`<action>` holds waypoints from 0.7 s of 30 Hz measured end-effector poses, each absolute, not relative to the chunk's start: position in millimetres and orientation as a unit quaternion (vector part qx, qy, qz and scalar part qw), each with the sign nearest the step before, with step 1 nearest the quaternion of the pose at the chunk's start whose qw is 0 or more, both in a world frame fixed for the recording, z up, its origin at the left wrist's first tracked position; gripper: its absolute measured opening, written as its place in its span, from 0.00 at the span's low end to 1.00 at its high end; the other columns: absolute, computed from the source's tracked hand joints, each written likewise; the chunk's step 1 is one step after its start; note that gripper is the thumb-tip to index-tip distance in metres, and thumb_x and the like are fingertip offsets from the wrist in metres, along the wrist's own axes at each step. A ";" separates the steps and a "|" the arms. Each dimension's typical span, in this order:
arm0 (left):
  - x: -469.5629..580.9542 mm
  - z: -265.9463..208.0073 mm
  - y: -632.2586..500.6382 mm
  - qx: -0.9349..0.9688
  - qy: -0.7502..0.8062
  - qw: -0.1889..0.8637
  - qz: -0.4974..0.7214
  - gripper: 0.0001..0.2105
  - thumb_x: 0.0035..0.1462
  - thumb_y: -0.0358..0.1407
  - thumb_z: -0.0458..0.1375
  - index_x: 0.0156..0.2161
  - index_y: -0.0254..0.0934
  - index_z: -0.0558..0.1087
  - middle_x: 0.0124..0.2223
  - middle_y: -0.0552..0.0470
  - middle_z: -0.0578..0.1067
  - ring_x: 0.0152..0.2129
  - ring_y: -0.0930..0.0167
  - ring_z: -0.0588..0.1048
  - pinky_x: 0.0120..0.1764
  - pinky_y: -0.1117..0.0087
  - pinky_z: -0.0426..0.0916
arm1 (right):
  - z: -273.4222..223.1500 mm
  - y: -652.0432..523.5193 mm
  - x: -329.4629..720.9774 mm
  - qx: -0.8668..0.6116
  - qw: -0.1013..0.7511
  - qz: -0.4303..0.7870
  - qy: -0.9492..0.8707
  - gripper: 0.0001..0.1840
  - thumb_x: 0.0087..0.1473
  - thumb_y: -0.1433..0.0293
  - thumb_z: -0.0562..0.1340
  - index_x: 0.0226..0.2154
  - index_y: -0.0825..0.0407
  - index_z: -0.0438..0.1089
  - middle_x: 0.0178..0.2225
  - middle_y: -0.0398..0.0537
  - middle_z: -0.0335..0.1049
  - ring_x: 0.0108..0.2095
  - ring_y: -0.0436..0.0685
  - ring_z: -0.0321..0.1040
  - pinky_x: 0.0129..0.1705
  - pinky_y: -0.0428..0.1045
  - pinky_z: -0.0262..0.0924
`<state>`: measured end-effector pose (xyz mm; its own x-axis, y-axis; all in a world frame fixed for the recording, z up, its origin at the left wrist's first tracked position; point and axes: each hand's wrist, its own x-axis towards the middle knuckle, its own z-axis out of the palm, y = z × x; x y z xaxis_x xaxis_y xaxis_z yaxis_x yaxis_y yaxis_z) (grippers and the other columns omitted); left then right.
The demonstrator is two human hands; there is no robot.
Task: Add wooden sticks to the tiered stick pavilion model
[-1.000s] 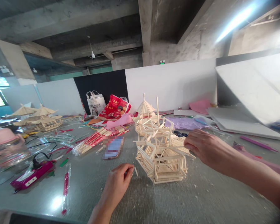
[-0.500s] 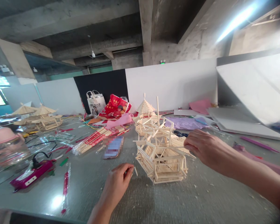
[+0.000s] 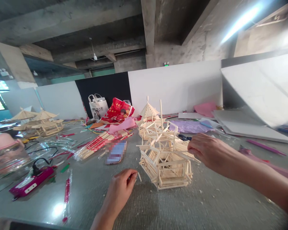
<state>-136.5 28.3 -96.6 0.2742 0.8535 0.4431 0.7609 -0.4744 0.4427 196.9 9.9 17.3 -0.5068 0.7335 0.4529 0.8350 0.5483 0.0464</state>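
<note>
In the middle of the table stands a model pavilion (image 3: 174,172) of pale wooden sticks, with an open, railed frame in front, a conical stick roof (image 3: 148,109) behind and a tall upright stick (image 3: 161,115). My right hand (image 3: 204,151) is closed in a pinch at the model's right side, by its slanting sticks; whatever its fingertips grip is hidden. Left of the model, my left hand (image 3: 121,185) rests low over the table with thumb and fingers pressed together. What they hold, if anything, cannot be made out. A short stick piece (image 3: 139,176) lies just beside its fingertips.
Bundled sticks (image 3: 96,145) in red-and-white wrapping and a phone (image 3: 115,152) lie left of the model. Farther left are a magenta power strip (image 3: 32,182), a pink-lidged jar (image 3: 7,150) and other stick models (image 3: 48,126). Dark-handled scissors (image 3: 184,137) and purple paper (image 3: 190,126) lie behind my right hand.
The view has shifted very slightly. Both hands keep nearly the same place and closed pose, and the model stands as before.
</note>
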 end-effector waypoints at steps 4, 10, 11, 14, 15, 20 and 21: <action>-136.4 -96.3 27.7 0.794 0.511 0.072 0.322 0.08 0.60 0.36 0.50 0.36 0.41 0.71 0.33 0.57 0.77 0.30 0.76 0.75 0.34 0.77 0.63 | 18.1 10.1 195.4 -0.458 0.180 -0.141 -0.859 0.14 0.60 0.71 0.49 0.24 0.53 0.61 0.26 0.46 0.62 0.30 0.55 0.57 0.33 0.50 0.48; -136.7 -96.2 27.7 0.790 0.517 0.075 0.320 0.08 0.60 0.37 0.50 0.37 0.41 0.72 0.33 0.57 0.77 0.31 0.75 0.75 0.35 0.76 0.63 | 20.9 9.6 191.0 -0.461 0.192 -0.137 -0.855 0.14 0.59 0.72 0.49 0.23 0.53 0.61 0.25 0.46 0.61 0.29 0.55 0.56 0.32 0.50 0.48; -136.8 -96.3 27.8 0.790 0.518 0.077 0.319 0.08 0.61 0.37 0.50 0.37 0.41 0.72 0.33 0.57 0.77 0.31 0.75 0.75 0.35 0.76 0.63 | 21.2 9.4 190.7 -0.461 0.190 -0.137 -0.856 0.14 0.59 0.72 0.49 0.23 0.53 0.61 0.25 0.46 0.61 0.29 0.55 0.56 0.31 0.50 0.48; -136.9 -96.6 27.9 0.790 0.516 0.079 0.321 0.08 0.60 0.37 0.50 0.37 0.41 0.71 0.33 0.58 0.77 0.30 0.76 0.75 0.35 0.76 0.63 | 22.0 8.8 190.2 -0.456 0.183 -0.139 -0.860 0.15 0.59 0.73 0.48 0.23 0.53 0.61 0.25 0.46 0.61 0.28 0.55 0.56 0.31 0.50 0.48; -136.9 -96.7 27.9 0.790 0.515 0.078 0.323 0.08 0.60 0.37 0.50 0.37 0.42 0.71 0.33 0.58 0.77 0.31 0.76 0.75 0.35 0.76 0.63 | 22.2 8.7 190.1 -0.453 0.180 -0.142 -0.861 0.14 0.59 0.73 0.49 0.23 0.53 0.61 0.25 0.46 0.61 0.28 0.55 0.56 0.31 0.50 0.48; -137.2 -96.9 27.7 0.794 0.513 0.076 0.318 0.08 0.61 0.37 0.49 0.37 0.42 0.71 0.34 0.57 0.77 0.31 0.75 0.75 0.35 0.76 0.63 | 22.3 9.9 189.9 -0.452 0.167 -0.156 -0.862 0.14 0.59 0.74 0.50 0.23 0.53 0.60 0.24 0.46 0.60 0.28 0.55 0.55 0.30 0.50 0.48; -137.4 -96.9 27.6 0.794 0.513 0.075 0.317 0.08 0.61 0.37 0.49 0.37 0.42 0.71 0.34 0.57 0.77 0.31 0.75 0.75 0.36 0.76 0.63 | 22.2 10.3 189.9 -0.452 0.167 -0.157 -0.862 0.14 0.59 0.75 0.50 0.23 0.53 0.60 0.24 0.46 0.60 0.28 0.55 0.55 0.30 0.50 0.48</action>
<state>-137.4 27.6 -96.9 0.2725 0.8622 0.4270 0.7675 -0.4624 0.4440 189.9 10.3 22.2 -0.5362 0.7270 0.4290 0.8315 0.5424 0.1200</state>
